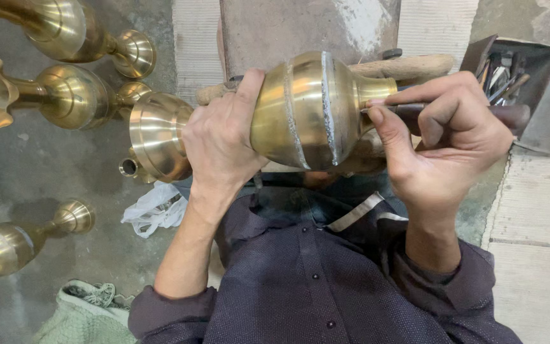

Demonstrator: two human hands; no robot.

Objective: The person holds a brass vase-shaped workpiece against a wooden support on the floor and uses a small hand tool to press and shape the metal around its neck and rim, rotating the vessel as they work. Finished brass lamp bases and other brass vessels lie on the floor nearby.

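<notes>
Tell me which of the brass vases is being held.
The big one in the middle, lying across a wooden rest: the left hand grips it and the right hand presses a tool to its neck. The others lie untouched on the floor.

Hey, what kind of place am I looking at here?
Probably a metalworking workshop. The left hand steadies a brass vase while the right hand presses a tool to its neck; similar brass pieces lie on the floor beside a box of tools.

Four brass vases are in view: one held vase (300, 111) across the lap and three lying on the floor, at top left (65, 28), middle left (52, 95) and bottom left (14, 242). Two hands, one metal tool box (542, 83), one white rag (154, 207), one green cloth (84, 312).
</notes>
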